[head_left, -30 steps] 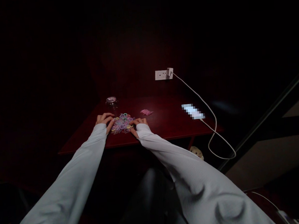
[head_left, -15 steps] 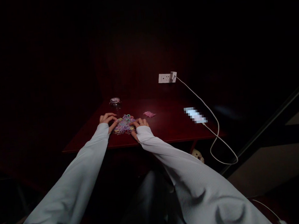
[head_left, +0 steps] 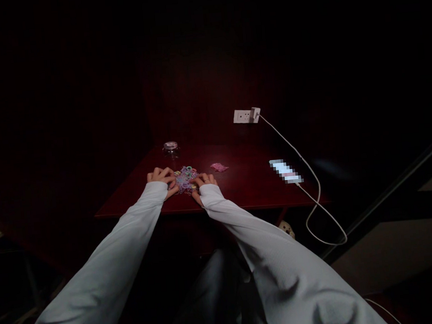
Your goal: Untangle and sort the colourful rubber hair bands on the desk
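Note:
A heap of small pastel rubber bands (head_left: 186, 177) lies on a dark red table (head_left: 249, 192). My left hand (head_left: 161, 179) rests at the heap's left side with its fingers curled against the bands. On the right side my right hand (head_left: 203, 182) presses in, fingers bent onto the bands. Both hands cup the heap between them. Pale long sleeves cover both arms to the wrists. Whether either hand grips any bands is too small to make out.
A small glass jar (head_left: 171, 148) stands behind the heap. A little pink clump (head_left: 219, 167) lies to the right. A lit phone (head_left: 285, 171) lies further right, its white cable (head_left: 317, 193) running to a charger in a wall socket (head_left: 247, 115). The surroundings are dark.
Both hands have closed in on the heap, squeezing it narrower. The view has drifted, so the table sits a little lower and to the right.

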A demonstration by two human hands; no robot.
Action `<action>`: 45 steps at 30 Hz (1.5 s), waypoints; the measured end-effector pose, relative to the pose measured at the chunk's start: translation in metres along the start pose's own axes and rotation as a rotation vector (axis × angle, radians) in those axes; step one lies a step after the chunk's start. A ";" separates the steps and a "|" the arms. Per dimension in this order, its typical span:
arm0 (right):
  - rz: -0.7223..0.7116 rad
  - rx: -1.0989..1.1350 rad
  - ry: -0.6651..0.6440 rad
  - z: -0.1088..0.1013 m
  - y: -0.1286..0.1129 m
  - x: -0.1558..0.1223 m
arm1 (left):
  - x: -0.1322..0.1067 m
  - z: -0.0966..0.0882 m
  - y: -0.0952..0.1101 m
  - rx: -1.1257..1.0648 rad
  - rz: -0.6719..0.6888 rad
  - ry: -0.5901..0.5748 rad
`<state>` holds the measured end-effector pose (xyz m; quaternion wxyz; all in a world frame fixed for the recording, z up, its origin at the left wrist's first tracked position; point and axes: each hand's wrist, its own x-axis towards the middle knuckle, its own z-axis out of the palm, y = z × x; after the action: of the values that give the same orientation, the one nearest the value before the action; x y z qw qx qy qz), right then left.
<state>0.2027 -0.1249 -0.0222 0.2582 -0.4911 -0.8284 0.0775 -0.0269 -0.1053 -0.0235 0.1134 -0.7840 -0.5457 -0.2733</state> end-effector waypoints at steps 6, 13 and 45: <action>0.008 -0.005 0.001 0.000 -0.002 0.002 | 0.002 0.005 0.000 0.016 0.026 -0.026; -0.025 -0.002 -0.015 -0.001 -0.003 -0.001 | 0.003 0.010 -0.007 -0.079 0.048 0.012; -0.349 -0.100 0.005 0.017 0.011 0.012 | 0.010 0.014 -0.002 -0.178 0.109 0.069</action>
<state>0.1978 -0.1071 -0.0369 0.2452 -0.3520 -0.9032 -0.0108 -0.0220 -0.0897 -0.0294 0.0769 -0.8095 -0.4717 -0.3410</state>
